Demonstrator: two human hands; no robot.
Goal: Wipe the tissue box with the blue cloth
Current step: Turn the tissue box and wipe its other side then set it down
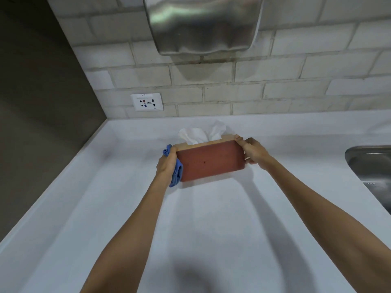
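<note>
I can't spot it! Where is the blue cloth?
In the head view, the blue cloth is bunched in the left hand, pressed against the tissue box's left end.

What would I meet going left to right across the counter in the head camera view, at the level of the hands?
left hand → blue cloth → tissue box → right hand → sink
</note>
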